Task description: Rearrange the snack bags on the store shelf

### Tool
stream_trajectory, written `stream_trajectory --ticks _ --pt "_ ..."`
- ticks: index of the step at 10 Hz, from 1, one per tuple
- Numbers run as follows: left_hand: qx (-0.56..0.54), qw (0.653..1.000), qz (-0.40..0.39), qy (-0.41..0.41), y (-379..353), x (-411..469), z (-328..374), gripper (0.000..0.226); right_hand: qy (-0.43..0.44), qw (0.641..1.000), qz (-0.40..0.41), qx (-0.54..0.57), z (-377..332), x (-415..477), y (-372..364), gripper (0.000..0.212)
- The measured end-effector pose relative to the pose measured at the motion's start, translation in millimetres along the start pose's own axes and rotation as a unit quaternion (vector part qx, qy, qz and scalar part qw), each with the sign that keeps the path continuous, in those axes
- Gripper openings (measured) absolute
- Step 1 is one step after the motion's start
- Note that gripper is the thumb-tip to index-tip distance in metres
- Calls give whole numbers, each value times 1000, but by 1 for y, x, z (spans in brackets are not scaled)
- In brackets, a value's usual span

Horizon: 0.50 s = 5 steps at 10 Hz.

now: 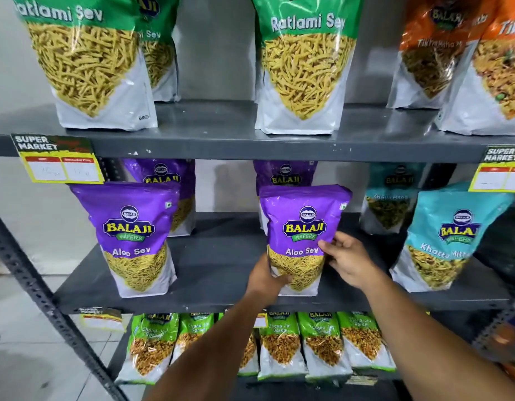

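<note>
A purple Aloo Sev bag (304, 227) stands upright at the front middle of the grey middle shelf (215, 302). My left hand (268, 277) grips its lower left corner, thumb on the front. My right hand (347, 257) holds its right edge, fingers pressed on the front. A second purple Aloo Sev bag (134, 238) stands to the left, untouched. Behind each stands another purple bag (282, 175), mostly hidden.
Teal Khatta Mitha bags (450, 241) stand on the right of the same shelf. Green Ratlami Sev bags (302, 65) and orange bags (435, 53) fill the top shelf. Several green Chana Jor Garam bags (320, 340) line the bottom shelf. Price tags (59, 160) hang on shelf edges.
</note>
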<state>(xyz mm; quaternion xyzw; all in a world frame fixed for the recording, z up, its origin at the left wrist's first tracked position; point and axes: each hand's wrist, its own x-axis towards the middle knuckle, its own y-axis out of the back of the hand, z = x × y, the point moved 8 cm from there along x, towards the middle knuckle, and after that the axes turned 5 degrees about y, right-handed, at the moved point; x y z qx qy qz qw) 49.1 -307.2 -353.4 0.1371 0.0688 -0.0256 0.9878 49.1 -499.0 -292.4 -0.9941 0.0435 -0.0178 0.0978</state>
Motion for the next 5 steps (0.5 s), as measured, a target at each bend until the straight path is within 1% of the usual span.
stream_trajectory --ticks 2,3,4,5 --pt "13 1000 10 -2 -1 0 -2 64 -2 1000 -20 -1 5 5 2 23" --pt "31 999 15 -3 1 -3 1 67 1 1000 -16 -7 3 5 3 24" --pt "49 999 16 -13 0 -8 4 69 8 1000 3 -19 -2 0 2 30" --pt "125 989 63 -49 12 -19 11 72 74 989 69 -111 -16 -12 18 53"
